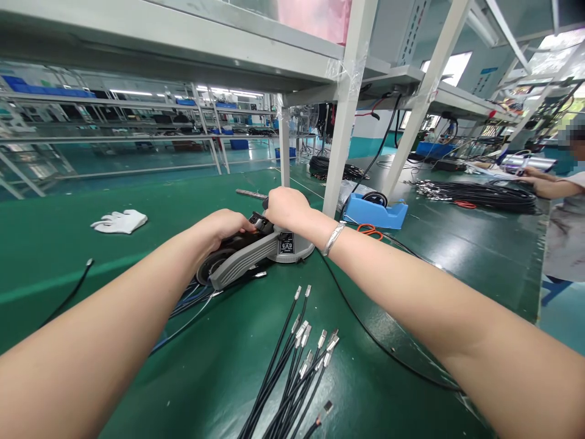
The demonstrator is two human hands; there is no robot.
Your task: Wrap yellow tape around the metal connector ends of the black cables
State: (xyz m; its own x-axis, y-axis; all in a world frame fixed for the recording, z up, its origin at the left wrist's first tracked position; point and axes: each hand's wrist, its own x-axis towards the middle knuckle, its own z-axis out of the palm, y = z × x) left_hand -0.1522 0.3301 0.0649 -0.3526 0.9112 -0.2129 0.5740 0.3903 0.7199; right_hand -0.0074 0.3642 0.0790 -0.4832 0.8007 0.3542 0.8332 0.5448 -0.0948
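A grey machine [247, 259] with a curved arm, a dark reel and a black label on its rounded base stands on the green table. My left hand [223, 224] reaches over the reel, its fingers closed at the machine's black upper part. On the far side of that part, my right hand [287, 207] is closed, with its fingertips mostly hidden behind the back of the hand. Black cables [287, 366] with silver metal connectors lie bundled in front of the machine. More dark and blue cables [192, 299] run beneath the reel.
A white glove [121, 221] lies at the left. On the right are a blue tape dispenser [375, 213], orange-handled scissors [370, 230] and a black cable bundle [479, 196]. Shelf posts [347, 122] rise behind my right hand. Another person's arm [548, 186] is at the far right.
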